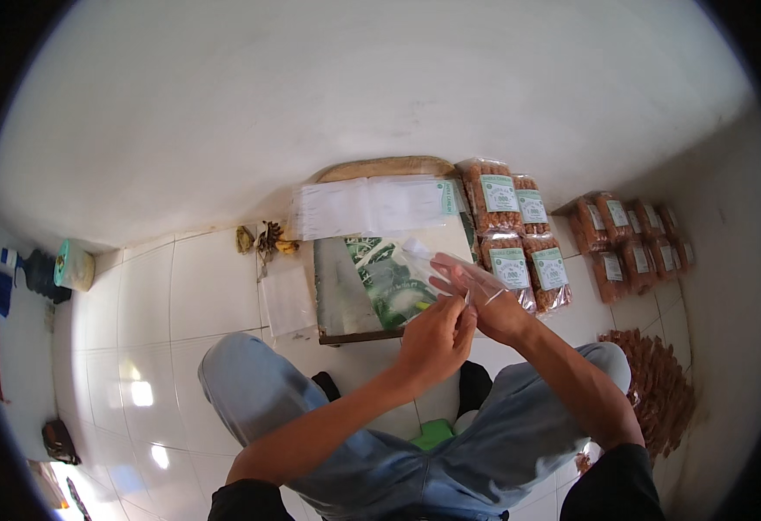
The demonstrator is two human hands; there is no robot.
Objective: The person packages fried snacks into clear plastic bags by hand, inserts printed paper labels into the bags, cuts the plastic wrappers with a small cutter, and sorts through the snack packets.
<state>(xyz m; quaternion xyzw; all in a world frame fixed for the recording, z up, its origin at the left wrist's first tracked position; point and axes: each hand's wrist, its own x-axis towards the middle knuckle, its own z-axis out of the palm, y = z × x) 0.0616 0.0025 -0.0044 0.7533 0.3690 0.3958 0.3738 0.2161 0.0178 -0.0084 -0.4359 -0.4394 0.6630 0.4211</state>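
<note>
Over a low table (339, 306) with a green-and-white printed cover, my left hand (434, 338) pinches the edge of a clear plastic bag (414, 249). My right hand (494, 303) appears to be inside that bag, palm partly up and fingers spread toward the left. Clear film lies over its fingers and palm. A small white piece shows at the bag's far end. Behind my hands, a stack of flat clear bags (367, 205) lies along the table's back, a green label (447, 197) at its right end.
Filled, labelled packs of brown snack sticks (501, 189) stand right of the table. More filled packs (615, 215) sit by the right wall. Loose brown sticks (664, 391) are heaped near my right knee. Bananas (286, 246) and a clear bag (289, 303) lie left on the tiles.
</note>
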